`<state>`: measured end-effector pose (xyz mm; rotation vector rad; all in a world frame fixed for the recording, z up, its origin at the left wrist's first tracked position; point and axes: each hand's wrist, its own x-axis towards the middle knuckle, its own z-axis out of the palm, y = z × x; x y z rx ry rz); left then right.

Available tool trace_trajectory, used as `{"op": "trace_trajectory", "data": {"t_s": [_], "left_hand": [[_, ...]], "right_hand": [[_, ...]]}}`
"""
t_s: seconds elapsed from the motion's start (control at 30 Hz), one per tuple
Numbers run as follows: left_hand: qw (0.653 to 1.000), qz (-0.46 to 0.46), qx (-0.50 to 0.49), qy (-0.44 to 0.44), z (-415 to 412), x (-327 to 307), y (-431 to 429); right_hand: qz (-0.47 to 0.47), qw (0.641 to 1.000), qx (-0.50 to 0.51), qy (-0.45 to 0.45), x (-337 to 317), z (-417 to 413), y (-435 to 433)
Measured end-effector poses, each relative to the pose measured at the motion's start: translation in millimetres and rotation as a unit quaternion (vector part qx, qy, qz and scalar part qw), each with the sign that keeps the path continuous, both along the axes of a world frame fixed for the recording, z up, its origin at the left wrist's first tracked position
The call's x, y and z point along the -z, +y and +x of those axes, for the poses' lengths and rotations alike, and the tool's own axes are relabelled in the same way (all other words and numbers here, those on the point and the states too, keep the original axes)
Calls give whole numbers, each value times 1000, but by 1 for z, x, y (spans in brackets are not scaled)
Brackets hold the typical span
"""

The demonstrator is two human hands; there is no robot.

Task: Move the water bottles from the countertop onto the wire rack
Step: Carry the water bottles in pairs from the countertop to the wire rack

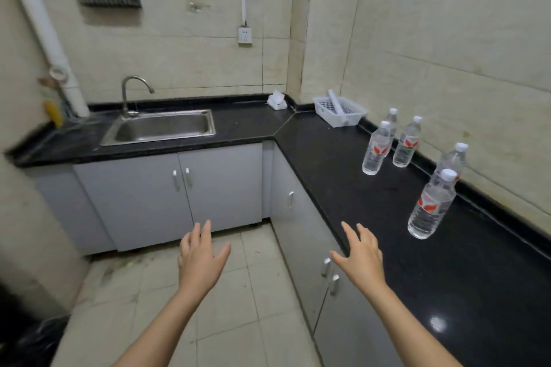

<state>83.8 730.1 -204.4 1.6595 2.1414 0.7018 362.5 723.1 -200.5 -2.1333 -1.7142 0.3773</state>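
Wrapping the corner from nine o'clock round to four o'clock, the black countertop point(343, 164) is the biggest thing before you, with grey cabinets point(143, 199) beneath it. A steel sink point(161, 128) is sunk into its ten o'clock stretch, and a curved faucet point(124, 98) stands at the sink's back left corner. Both your hands hang low at six o'clock: left hand point(199, 256) and right hand point(362, 259) well apart, backs up, fingers straight and spread, holding nothing and touching nothing. The right one hovers at the counter's front edge.

All five water bottles point(376, 149) stand upright on the countertop, white caps on. The nearest bottle point(430, 208) is at three o'clock, the second bottle point(451, 161) is just behind it toward the wall, and the other three cluster farther off at two o'clock. Beyond that cluster, at one o'clock, a white basket point(351, 121) sits on the counter with a white roll point(336, 104) lying in it. A white tissue pack point(276, 100) rests in the far corner at twelve o'clock — above it, a wall socket point(244, 35).
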Motion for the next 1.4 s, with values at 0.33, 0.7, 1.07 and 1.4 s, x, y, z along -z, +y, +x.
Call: {"op": "trace_trajectory", "data": {"t_s": [0.33,0.7,1.07,1.4], "left_hand": [[994,-79,-6,72,2,35,76],[989,-99,89,62,-10,55,276],[943,-79,319,54,89,41,468],[902,-31,425,73,217,21,594]], "right_hand": [[-46,990,-100,-85,32,-9,114],[-55,992,-36,-111,44,-34,279],[-64,981,171,-66,22,-2,382],[156,890,428,8,21,115,464]]}}
